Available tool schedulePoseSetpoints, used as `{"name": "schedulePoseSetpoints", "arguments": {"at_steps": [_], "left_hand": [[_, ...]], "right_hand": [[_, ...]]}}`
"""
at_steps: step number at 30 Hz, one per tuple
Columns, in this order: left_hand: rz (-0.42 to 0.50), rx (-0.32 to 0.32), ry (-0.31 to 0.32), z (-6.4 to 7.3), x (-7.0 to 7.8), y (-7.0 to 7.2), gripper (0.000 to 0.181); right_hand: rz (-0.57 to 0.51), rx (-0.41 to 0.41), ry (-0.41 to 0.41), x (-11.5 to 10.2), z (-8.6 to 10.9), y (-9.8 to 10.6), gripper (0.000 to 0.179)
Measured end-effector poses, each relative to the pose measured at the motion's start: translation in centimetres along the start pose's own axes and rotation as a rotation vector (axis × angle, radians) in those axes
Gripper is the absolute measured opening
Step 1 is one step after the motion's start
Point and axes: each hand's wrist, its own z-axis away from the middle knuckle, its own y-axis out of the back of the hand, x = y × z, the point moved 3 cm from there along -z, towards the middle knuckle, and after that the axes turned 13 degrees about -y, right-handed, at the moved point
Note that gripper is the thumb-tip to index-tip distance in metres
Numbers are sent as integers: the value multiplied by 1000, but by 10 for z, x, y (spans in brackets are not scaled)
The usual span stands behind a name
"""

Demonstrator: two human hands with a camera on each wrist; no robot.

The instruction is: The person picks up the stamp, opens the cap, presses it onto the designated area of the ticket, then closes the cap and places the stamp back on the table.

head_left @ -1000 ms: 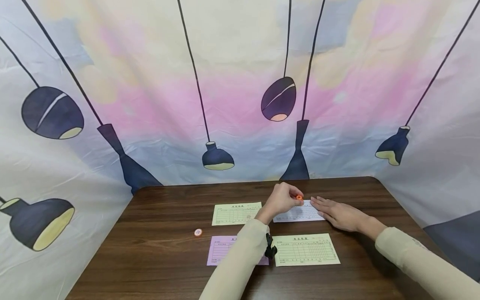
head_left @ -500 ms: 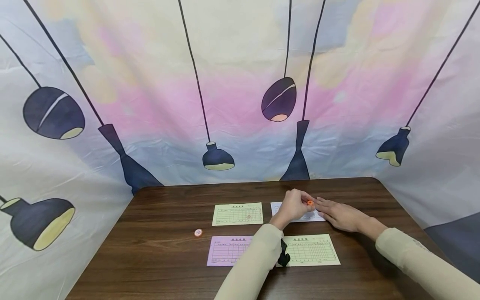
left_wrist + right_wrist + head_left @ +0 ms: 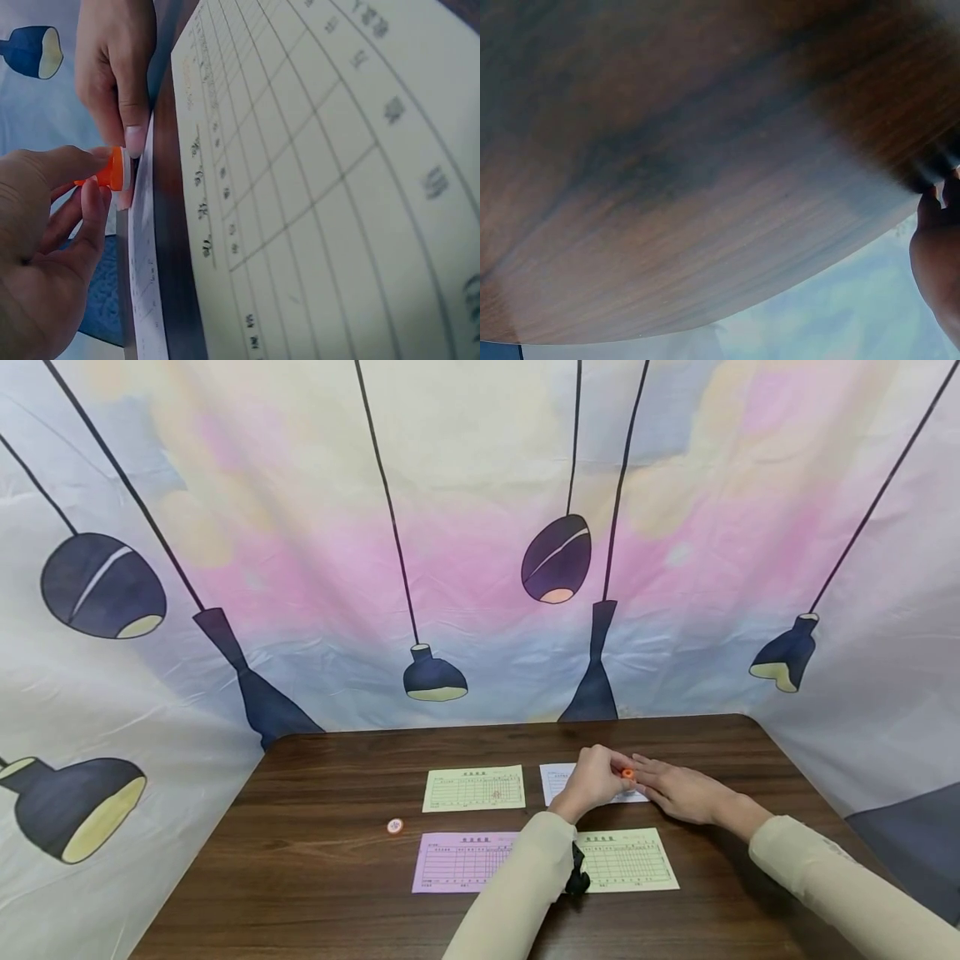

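Observation:
My left hand (image 3: 591, 782) pinches a small orange round stamp (image 3: 627, 773) between thumb and fingers. In the left wrist view, the stamp (image 3: 120, 169) has its white base right at the surface of the white form slip (image 3: 146, 270). Beside it, my right hand (image 3: 686, 790) lies with straight fingers on the right end of that white slip (image 3: 556, 775). My left hand hides much of the slip in the head view. The right wrist view catches only dark fingers (image 3: 939, 217) at its right edge, above the wooden table.
A yellow-green slip (image 3: 475, 788) with a faint red mark lies to the left. Nearer are a purple slip (image 3: 457, 862) and another yellow-green slip (image 3: 630, 860), partly under my left sleeve. A round white-and-orange disc (image 3: 395, 827) lies on the dark wooden table (image 3: 315, 852).
My left hand has moved right and slightly nearer across the white slip with the stamp, ending close to the right fingers. My right hand has stayed in place.

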Motion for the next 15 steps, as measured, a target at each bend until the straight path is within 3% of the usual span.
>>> {"name": "schedulePoseSetpoints", "arguments": {"at_steps": [15], "left_hand": [[-57,-24,-30,0,-2,-3,10]], "right_hand": [[4,0,3,0,0,1,48]]}}
